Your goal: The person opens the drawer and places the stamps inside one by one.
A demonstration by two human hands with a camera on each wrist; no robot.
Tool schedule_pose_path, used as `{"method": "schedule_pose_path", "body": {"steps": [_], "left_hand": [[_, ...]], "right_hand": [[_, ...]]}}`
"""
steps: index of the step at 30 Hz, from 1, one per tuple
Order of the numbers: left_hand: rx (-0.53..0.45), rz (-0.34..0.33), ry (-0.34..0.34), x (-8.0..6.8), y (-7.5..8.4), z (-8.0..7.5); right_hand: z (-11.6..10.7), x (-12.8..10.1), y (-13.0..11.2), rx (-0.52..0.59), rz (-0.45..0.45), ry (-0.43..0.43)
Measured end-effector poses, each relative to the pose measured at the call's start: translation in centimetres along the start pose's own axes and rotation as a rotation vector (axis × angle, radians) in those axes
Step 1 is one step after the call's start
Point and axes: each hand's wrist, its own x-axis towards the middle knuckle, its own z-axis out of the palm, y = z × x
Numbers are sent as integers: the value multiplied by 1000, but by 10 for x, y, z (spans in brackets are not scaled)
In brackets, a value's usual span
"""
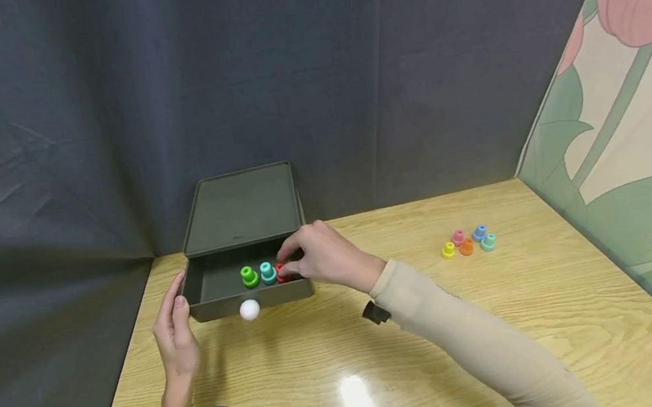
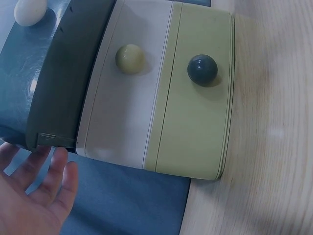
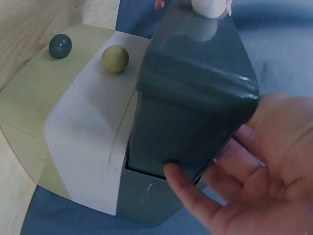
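Observation:
A dark green drawer (image 1: 224, 309) with a white knob (image 1: 250, 309) is pulled out from its cabinet (image 1: 245, 205). Inside it stand a green stepped peg (image 1: 249, 277), a turquoise peg (image 1: 268, 273) and a red peg (image 1: 281, 276). My right hand (image 1: 331, 256) reaches over the drawer's right side and pinches the red peg between thumb and forefinger, partly covering it. At the drawer's left wall rests my left hand (image 1: 176, 342), its fingers fairly straight; the thumb lies near the front corner.
Lower on the cabinet are a white drawer (image 2: 117, 107) and a light green drawer (image 2: 190, 127), both closed. Several coloured pegs, among them an orange one (image 1: 466, 246) and a yellow one (image 1: 447, 250), stand on the wooden table (image 1: 425, 352) to the right. Dark cloth (image 1: 319, 85) hangs behind.

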Motion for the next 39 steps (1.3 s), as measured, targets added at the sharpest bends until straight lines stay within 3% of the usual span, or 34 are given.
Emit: {"method": "schedule_pose_path", "body": {"steps": [10,17,27,39], "left_hand": [[14,-21,8,1,2,0],[21,-14,-1,1,1,-3],[94,-114,-23,1,12,-3],[180,-113,5,1,31,-2]], "right_hand": [[0,-5,11,87,-55,38],[1,-15,13,162,-72,161],[-6,-37,30,406,46,369],[-12,-71,54,476,88,536]]}}
